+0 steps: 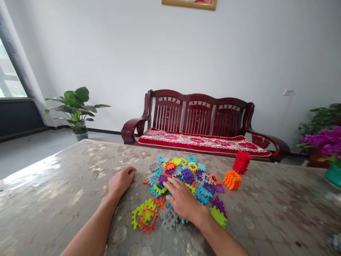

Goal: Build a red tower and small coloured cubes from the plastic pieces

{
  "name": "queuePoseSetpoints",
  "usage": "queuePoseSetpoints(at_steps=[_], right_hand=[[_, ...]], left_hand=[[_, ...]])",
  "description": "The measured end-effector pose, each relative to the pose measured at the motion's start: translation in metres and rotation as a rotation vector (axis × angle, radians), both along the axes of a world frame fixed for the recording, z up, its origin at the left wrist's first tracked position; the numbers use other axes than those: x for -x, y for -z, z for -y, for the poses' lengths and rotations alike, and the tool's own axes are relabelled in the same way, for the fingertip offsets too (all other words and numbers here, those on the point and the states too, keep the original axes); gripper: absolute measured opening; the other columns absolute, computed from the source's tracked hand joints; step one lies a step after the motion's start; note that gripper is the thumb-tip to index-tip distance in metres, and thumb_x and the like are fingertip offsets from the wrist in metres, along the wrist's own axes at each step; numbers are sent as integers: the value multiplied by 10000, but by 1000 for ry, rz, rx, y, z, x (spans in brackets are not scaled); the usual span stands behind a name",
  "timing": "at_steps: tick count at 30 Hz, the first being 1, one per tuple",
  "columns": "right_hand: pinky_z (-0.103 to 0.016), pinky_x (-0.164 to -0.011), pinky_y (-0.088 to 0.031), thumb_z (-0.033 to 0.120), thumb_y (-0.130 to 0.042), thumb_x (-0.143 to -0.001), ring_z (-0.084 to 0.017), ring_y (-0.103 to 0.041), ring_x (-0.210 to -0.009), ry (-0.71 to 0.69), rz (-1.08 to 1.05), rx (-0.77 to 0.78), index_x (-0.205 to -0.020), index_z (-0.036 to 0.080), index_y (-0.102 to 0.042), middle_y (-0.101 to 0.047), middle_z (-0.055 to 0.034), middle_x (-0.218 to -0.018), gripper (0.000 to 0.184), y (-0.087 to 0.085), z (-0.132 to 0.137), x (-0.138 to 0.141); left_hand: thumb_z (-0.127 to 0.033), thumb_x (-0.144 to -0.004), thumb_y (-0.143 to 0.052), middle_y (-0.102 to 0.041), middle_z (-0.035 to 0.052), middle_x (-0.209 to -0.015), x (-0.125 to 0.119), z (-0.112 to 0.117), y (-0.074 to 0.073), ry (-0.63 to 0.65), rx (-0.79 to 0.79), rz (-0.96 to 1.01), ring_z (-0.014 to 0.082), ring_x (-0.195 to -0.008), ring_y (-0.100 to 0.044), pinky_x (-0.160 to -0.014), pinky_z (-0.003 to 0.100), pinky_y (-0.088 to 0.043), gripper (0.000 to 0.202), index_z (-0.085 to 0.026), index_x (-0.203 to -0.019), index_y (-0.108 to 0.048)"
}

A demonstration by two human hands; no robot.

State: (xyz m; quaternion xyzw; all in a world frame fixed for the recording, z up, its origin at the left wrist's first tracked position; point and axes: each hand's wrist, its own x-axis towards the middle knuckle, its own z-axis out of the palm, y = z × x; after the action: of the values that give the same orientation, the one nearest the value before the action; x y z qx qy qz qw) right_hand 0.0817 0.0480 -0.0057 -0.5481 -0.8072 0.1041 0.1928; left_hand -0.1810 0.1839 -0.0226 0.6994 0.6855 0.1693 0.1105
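A loose pile of flat, notched interlocking plastic tiles in several colours lies on the table. My right hand [183, 200] reaches over the pile with its fingers stretched out and apart; the fingertips are at a purple tile [163, 179], and I cannot tell whether they press on it. Left of the pile, my left hand [121, 183] rests on the tabletop, fingers curled in, with nothing visible in it. Near my right hand lie a grey lattice tile [169, 218] and an orange frame tile [148, 219], which overlaps a lime green tile [135, 217]. My right hand hides some tiles.
Right of the pile stand a stack of orange tiles [232, 180] and a taller red stack [242, 162]. A patterned cover lies on the table [80, 185]. Beyond are a wooden bench [198, 117] and a potted plant [80, 134]. Purple flowers [326, 140] stand at right.
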Motion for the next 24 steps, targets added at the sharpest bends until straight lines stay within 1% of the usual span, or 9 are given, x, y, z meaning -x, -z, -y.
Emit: queuePoseSetpoints(at_steps=[3,5,7,10,13,16,19,21,24], right_hand=[[-361,-1138,-341,304,-475,-945,-204,-451,-1335,-55,-57,-51,-1370,243,-536,-498,-69,-1455,434,-7,-13,9],[-336,-1133,-340,288,-429,-964,-178,-478,-1301,2,-71,-105,-1345,239,-557,-543,-60,-1411,405,-12,-29,8],[-345,-1147,-312,281,-398,-973,-180,-463,-1311,94,-19,-132,-1359,216,-542,-539,-71,-1416,417,-16,-51,2],[-391,-1176,-239,345,-383,-981,-214,-350,-1401,166,138,-72,-1420,191,-475,-434,-87,-1509,474,-19,-82,-13],[-410,-1166,-231,421,-350,-987,-220,-353,-1400,147,221,48,-1424,221,-470,-448,-65,-1502,495,-17,-97,-28],[-412,-1117,-284,420,-376,-975,-217,-440,-1328,124,243,51,-1364,265,-536,-539,-45,-1426,448,-14,-88,-40],[-403,-1065,-312,419,-401,-968,-222,-512,-1231,117,263,-28,-1299,285,-589,-609,-41,-1340,403,-14,-65,-48],[-388,-1036,-318,420,-379,-980,-214,-562,-1139,111,277,-54,-1209,294,-645,-673,-33,-1228,373,-17,-52,-52],[-360,-1002,-331,393,-324,-998,-205,-590,-1055,190,279,-78,-1063,287,-702,-718,-31,-1088,397,-22,-51,-55]], left_hand=[[-400,-864,-406,-740,33,-1082,-1,2,-2,-2,3,5,239,-966,-671,-673,275,-439,353,-298,-1040,-694],[-400,-864,-411,-742,31,-1079,-1,3,-4,-6,-4,7,235,-964,-672,-674,271,-444,348,-298,-1030,-699],[-399,-865,-416,-743,25,-1076,-1,4,-5,-11,-9,9,226,-963,-672,-675,261,-446,341,-300,-1026,-701],[-391,-869,-419,-744,18,-1073,-2,4,-4,-6,-13,5,216,-970,-673,-680,253,-446,328,-303,-1016,-700],[-378,-874,-419,-741,23,-1083,-1,4,-3,-1,-18,4,224,-979,-673,-684,261,-450,323,-303,-1011,-701],[-373,-876,-424,-738,28,-1095,-1,3,-3,-1,-19,10,227,-988,-670,-688,263,-453,319,-300,-1011,-704],[-375,-874,-426,-735,25,-1099,-1,3,-2,1,-17,10,223,-989,-666,-689,260,-449,318,-301,-1011,-702],[-386,-875,-420,-735,26,-1094,-1,2,-1,5,-11,17,224,-990,-665,-689,263,-447,321,-302,-1006,-700],[-392,-872,-416,-733,25,-1092,-1,2,-1,0,-4,23,229,-993,-663,-692,271,-447,321,-305,-999,-698]])
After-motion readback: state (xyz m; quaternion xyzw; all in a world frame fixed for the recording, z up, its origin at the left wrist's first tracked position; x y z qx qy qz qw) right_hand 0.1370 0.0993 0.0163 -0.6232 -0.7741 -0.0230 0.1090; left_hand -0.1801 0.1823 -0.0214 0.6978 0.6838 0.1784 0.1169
